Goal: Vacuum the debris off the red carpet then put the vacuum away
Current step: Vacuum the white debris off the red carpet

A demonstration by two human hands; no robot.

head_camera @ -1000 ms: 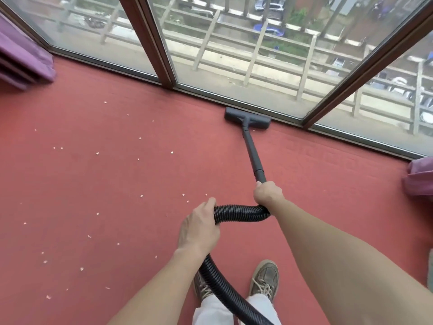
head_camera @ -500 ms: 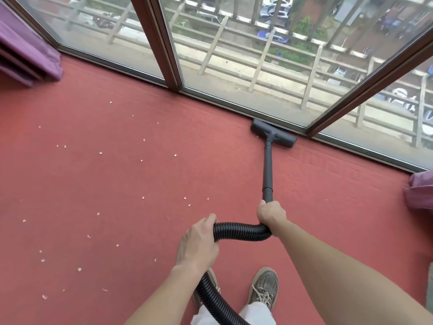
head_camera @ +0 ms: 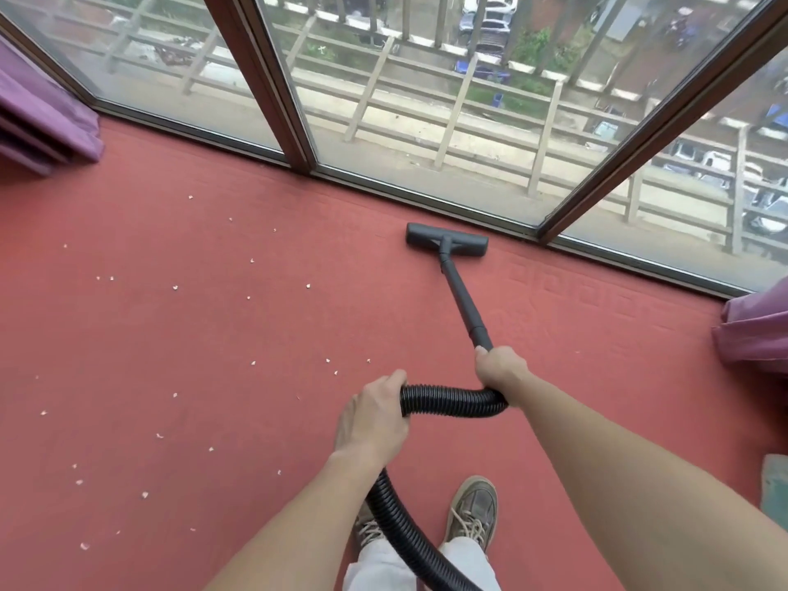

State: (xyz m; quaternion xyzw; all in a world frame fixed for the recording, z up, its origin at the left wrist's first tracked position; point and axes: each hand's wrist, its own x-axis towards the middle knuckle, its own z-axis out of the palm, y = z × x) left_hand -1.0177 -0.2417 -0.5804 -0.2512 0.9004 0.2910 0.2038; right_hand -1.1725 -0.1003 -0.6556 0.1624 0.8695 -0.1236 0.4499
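Just above the centre of the frame, the vacuum's flat black floor head is set on the red carpet, close to the bottom rail of the window. From it a rigid black tube is slanted down and right to the right hand, by which its upper end is gripped, the fingers curled round it. The ribbed black hose is looped leftward from that hand into the left hand, where it is clasped, and is led down past the shoes at the bottom edge. Pale crumbs of debris are scattered over the left half of the carpet — well apart from the floor head. A purple curtain is seen at the upper left — another at the right edge.
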